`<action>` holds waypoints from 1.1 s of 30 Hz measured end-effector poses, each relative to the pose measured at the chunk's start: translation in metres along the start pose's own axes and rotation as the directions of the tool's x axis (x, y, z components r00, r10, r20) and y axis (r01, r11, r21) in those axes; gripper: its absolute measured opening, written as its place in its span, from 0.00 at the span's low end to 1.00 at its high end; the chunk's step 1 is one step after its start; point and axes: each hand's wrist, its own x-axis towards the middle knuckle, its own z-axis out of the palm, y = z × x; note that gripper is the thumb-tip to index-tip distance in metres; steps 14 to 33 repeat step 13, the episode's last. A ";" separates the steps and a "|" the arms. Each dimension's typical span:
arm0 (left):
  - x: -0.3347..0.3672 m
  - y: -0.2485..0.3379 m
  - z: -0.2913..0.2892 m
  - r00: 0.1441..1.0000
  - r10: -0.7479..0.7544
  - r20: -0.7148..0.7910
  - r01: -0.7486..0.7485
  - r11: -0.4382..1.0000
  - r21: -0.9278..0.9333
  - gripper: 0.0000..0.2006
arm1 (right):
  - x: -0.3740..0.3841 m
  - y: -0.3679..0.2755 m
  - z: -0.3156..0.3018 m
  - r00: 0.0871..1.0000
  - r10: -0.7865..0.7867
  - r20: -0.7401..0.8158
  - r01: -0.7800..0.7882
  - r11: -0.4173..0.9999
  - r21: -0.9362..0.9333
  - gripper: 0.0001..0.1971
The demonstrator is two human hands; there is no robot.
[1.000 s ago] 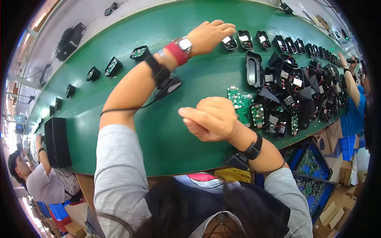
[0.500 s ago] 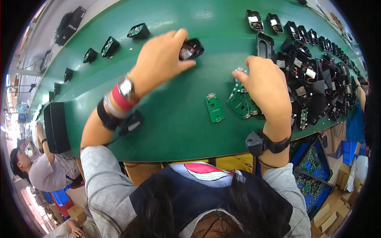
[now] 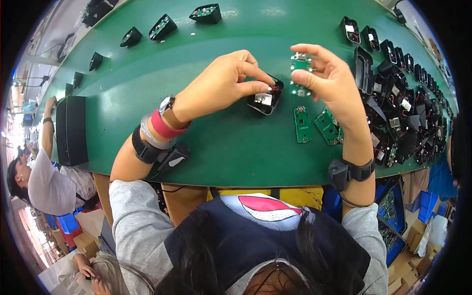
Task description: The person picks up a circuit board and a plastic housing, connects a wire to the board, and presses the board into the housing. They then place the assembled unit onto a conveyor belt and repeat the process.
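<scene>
A small black plastic housing point(image 3: 255, 106) lies on the green table in front of me, with a silvery block and red wires point(image 3: 276, 90) inside. My left hand point(image 3: 223, 81) reaches over it from the left, thumb and forefinger pinched on the wires at its far edge. To the right, my right hand point(image 3: 330, 78) holds a green circuit board point(image 3: 301, 65) upright above the table, between thumb and fingers. Below that board lie a loose green board point(image 3: 303, 125) and a few more boards point(image 3: 328, 127), partly under my right forearm.
A heap of black housings point(image 3: 393, 110) covers the table's right side, beside an empty black shell point(image 3: 363, 70). Housings point(image 3: 350, 29) line the far right edge; others with boards point(image 3: 162, 27) stand far left. A black box point(image 3: 72, 130) stands at the left, near another person point(image 3: 54, 182).
My right hand has lifted a circuit board off the pile. The housing now rests nearer the middle, and my left fingers have moved from its side to its wires. The view has shifted.
</scene>
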 end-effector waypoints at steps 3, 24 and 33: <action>0.004 -0.011 0.010 0.999 0.050 -0.011 -0.051 0.987 -0.154 0.10 | 0.003 0.006 0.016 0.989 0.062 0.131 -0.094 0.963 0.254 0.23; 0.019 -0.018 0.030 0.967 0.188 -0.170 -0.222 0.952 -0.209 0.11 | 0.003 0.007 0.028 0.986 0.152 0.074 -0.169 0.917 0.361 0.26; 0.019 -0.018 0.030 0.967 0.188 -0.170 -0.222 0.952 -0.209 0.11 | 0.003 0.007 0.028 0.986 0.152 0.074 -0.169 0.917 0.361 0.26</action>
